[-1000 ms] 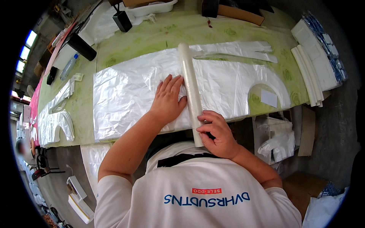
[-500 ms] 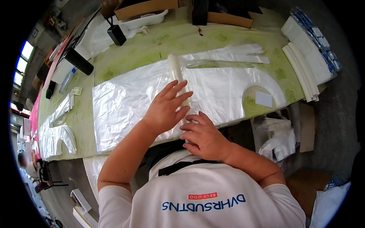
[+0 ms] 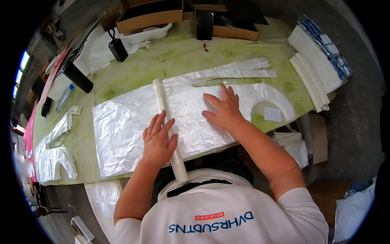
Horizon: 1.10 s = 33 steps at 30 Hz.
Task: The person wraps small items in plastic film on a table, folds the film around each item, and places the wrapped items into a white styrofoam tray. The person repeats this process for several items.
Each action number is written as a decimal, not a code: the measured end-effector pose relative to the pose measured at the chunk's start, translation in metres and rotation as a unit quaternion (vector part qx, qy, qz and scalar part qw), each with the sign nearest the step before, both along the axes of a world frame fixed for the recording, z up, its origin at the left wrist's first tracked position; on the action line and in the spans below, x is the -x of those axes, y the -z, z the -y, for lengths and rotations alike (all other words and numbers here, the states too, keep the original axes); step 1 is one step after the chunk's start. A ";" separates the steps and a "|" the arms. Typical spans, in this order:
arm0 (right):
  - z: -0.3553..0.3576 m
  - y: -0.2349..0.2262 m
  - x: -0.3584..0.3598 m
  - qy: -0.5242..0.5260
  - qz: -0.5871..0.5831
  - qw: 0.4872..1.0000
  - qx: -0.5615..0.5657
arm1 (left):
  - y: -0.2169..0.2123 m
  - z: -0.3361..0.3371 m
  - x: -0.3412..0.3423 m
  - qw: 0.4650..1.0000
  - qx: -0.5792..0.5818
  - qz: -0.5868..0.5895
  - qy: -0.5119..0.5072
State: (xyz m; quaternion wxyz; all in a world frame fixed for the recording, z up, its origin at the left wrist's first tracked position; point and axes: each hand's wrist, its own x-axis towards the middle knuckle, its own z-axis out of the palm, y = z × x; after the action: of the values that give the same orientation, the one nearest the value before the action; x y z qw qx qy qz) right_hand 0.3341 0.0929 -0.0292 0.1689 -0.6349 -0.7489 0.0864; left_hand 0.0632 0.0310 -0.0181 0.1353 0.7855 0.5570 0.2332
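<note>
Across the table lies a thin, shiny plastic apron (image 3: 126,126), wrinkled, with long straps and a curved cutout at its right end. A pale roll or tube (image 3: 174,156) rests crosswise on the apron, its near end reaching past the table edge toward my waist. My left hand (image 3: 157,140) lies on the roll with fingers stretched out, not wrapped round it. My right hand (image 3: 225,109) is spread flat on the apron, right of the roll and apart from it. A small white card (image 3: 272,114) lies inside the cutout.
Another folded plastic apron (image 3: 61,162) lies at the left. A bottle (image 3: 65,99), a black cylinder (image 3: 77,77) and a black box-shaped object (image 3: 118,49) stand beyond. Cardboard boxes (image 3: 235,32) sit at the back. White rolls (image 3: 310,83) and stacked blue-and-white packs (image 3: 321,61) line the right edge.
The roll has shifted left and nearer to me, with my left hand on it. My right hand has left the roll and moved right and farther out onto the apron.
</note>
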 end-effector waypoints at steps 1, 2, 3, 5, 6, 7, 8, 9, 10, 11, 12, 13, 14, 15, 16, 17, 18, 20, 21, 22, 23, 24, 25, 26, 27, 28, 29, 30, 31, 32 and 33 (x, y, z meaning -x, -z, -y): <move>-0.012 -0.004 0.002 0.008 0.020 0.999 0.040 | 0.003 0.002 0.003 1.000 0.000 0.016 -0.011; -0.022 -0.010 0.005 0.017 0.041 0.995 0.084 | 0.005 0.003 0.003 1.000 0.004 0.017 -0.015; -0.031 -0.013 0.008 0.019 0.050 0.994 0.096 | 0.007 0.004 0.005 1.000 0.007 0.016 -0.022; -0.045 -0.018 0.014 0.024 0.067 0.990 0.120 | 0.008 0.004 0.005 0.999 0.011 0.025 -0.025; -0.051 -0.021 0.018 0.023 0.070 0.988 0.137 | 0.008 0.005 0.005 0.999 0.012 0.032 -0.026; -0.055 -0.025 0.022 0.023 0.073 0.985 0.153 | 0.008 0.006 0.005 0.999 0.013 0.040 -0.027; -0.057 -0.028 0.025 0.023 0.076 0.982 0.169 | 0.010 0.006 0.006 0.999 0.008 0.037 -0.026; -0.058 -0.024 0.026 0.027 0.060 0.986 0.155 | 0.010 0.005 0.006 0.999 0.008 0.046 -0.023; -0.059 -0.017 0.026 0.032 0.045 0.988 0.142 | 0.011 0.005 0.007 0.998 0.009 0.054 -0.019; -0.060 -0.013 0.026 0.038 0.029 0.991 0.129 | 0.012 0.004 0.007 0.998 0.009 0.063 -0.014; -0.056 -0.011 0.033 -0.020 -0.008 0.998 0.056 | 0.014 0.005 0.010 0.997 -0.003 0.077 -0.016; -0.047 -0.008 0.039 -0.075 -0.048 0.996 -0.017 | 0.015 0.004 0.011 0.996 -0.017 0.090 -0.015; -0.036 -0.005 0.045 -0.130 -0.088 0.984 -0.090 | 0.016 0.003 0.013 0.994 -0.031 0.102 -0.015; -0.018 -0.017 0.064 -0.196 -0.131 0.959 -0.159 | 0.024 0.003 0.017 0.971 -0.038 0.229 -0.056; 0.000 -0.023 0.080 -0.253 -0.162 0.940 -0.163 | 0.035 0.001 0.021 0.930 -0.048 0.351 -0.094; 0.014 -0.027 0.095 -0.330 -0.178 0.915 -0.149 | 0.039 -0.001 0.026 0.875 -0.058 0.464 -0.130; 0.028 -0.028 0.110 -0.372 -0.213 0.898 -0.096 | 0.027 -0.003 0.030 0.869 -0.115 0.469 -0.106; 0.046 -0.028 0.124 -0.419 -0.147 0.896 -0.024 | -0.003 -0.007 0.034 0.898 -0.123 0.422 0.010; 0.053 -0.026 0.130 -0.426 -0.104 0.898 -0.023 | -0.022 -0.008 0.034 0.908 -0.102 0.399 0.076; 0.058 -0.025 0.133 -0.422 -0.074 0.903 -0.006 | -0.042 -0.011 0.031 0.933 -0.099 0.315 0.139; 0.058 -0.023 0.136 -0.418 -0.098 0.903 0.002 | -0.051 -0.015 0.031 0.959 -0.070 0.205 0.184; 0.058 -0.021 0.137 -0.413 -0.122 0.902 0.011 | -0.056 -0.018 0.028 0.968 -0.032 0.132 0.213; 0.059 -0.022 0.137 -0.408 -0.146 0.901 0.021 | -0.059 -0.019 0.026 0.969 0.008 0.060 0.239; 0.063 -0.025 0.133 -0.395 -0.185 0.899 0.033 | -0.050 -0.021 0.031 0.966 0.031 0.084 0.242; 0.066 -0.025 0.129 -0.409 -0.199 0.891 -0.005 | -0.034 -0.023 0.038 0.963 0.053 0.109 0.242; 0.068 -0.024 0.122 -0.418 -0.214 0.882 -0.045 | -0.021 -0.027 0.044 0.957 0.075 0.133 0.246; 0.072 -0.023 0.117 -0.426 -0.229 0.871 -0.084 | -0.012 -0.027 0.052 0.957 0.061 0.144 0.244; 0.077 -0.021 0.113 -0.416 -0.231 0.876 -0.081 | -0.004 -0.026 0.059 0.956 0.049 0.156 0.244; 0.085 -0.021 0.109 -0.410 -0.235 0.878 -0.075 | 0.003 -0.022 0.067 0.955 0.038 0.169 0.239; 0.093 -0.021 0.107 -0.404 -0.238 0.881 -0.070 | 0.010 -0.019 0.075 0.956 0.036 0.196 0.216; 0.097 -0.021 0.106 -0.394 -0.240 0.885 -0.066 | 0.013 -0.019 0.079 0.954 0.034 0.223 0.199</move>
State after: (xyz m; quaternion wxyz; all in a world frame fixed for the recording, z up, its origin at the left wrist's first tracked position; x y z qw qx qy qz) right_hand 0.2278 -0.0041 -0.0084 0.3371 -0.2352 -0.8779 0.2457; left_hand -0.0158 0.0496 -0.0315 0.3261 0.8031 0.3528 0.3524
